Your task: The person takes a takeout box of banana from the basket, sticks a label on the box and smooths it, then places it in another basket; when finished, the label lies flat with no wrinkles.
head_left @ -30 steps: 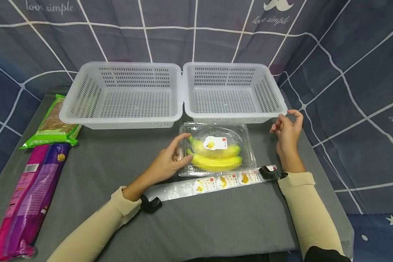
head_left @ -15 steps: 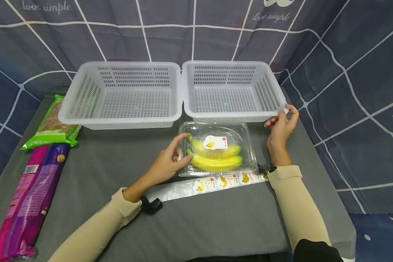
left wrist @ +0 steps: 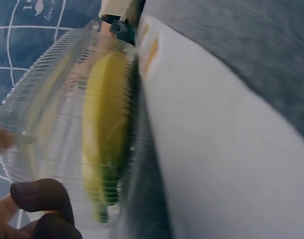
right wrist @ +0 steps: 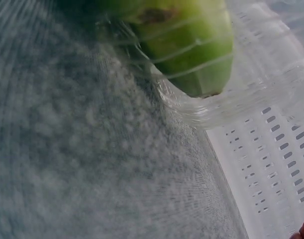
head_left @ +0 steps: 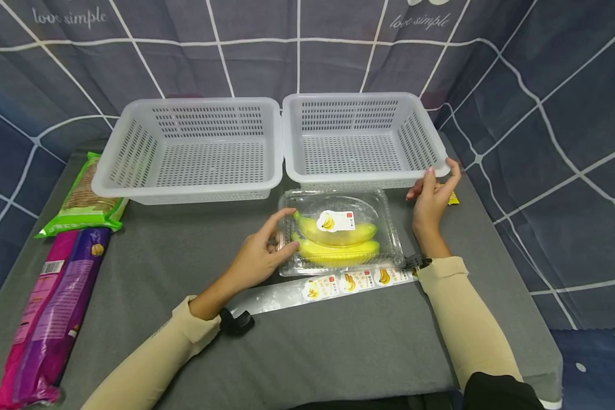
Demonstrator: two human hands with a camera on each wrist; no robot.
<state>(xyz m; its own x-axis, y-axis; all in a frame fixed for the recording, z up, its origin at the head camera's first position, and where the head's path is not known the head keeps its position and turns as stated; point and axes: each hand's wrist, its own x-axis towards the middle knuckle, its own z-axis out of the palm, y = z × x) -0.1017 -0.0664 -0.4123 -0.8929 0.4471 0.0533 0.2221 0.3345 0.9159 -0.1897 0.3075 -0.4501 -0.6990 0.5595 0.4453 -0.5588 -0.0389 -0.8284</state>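
A clear plastic clamshell box [head_left: 389,250] with yellow bananas [head_left: 340,254] inside lies at mid-table, a white banana label [head_left: 335,221] on its lid. My left hand [head_left: 256,259] grips the box's left side, forefinger toward the far corner and thumb nearer me. In the left wrist view the thumb [left wrist: 42,196] lies close to the box wall. My right hand [head_left: 430,208] holds the near right corner of the right white basket [head_left: 359,177] between thumb and forefinger. A small yellow item [head_left: 453,198] shows partly behind that hand.
A second white basket [head_left: 195,191] stands left of the first. Along the table's left side lie a green bag [head_left: 84,208] and a long pink and purple packet [head_left: 56,307]. Just in front of the box runs a strip of banana labels [head_left: 320,288]. Patterned cloth [head_left: 256,62] hangs behind.
My right hand has moved left and slightly away from me, onto the basket corner. The small yellow item has come into sight behind it. My left hand stays at the box.
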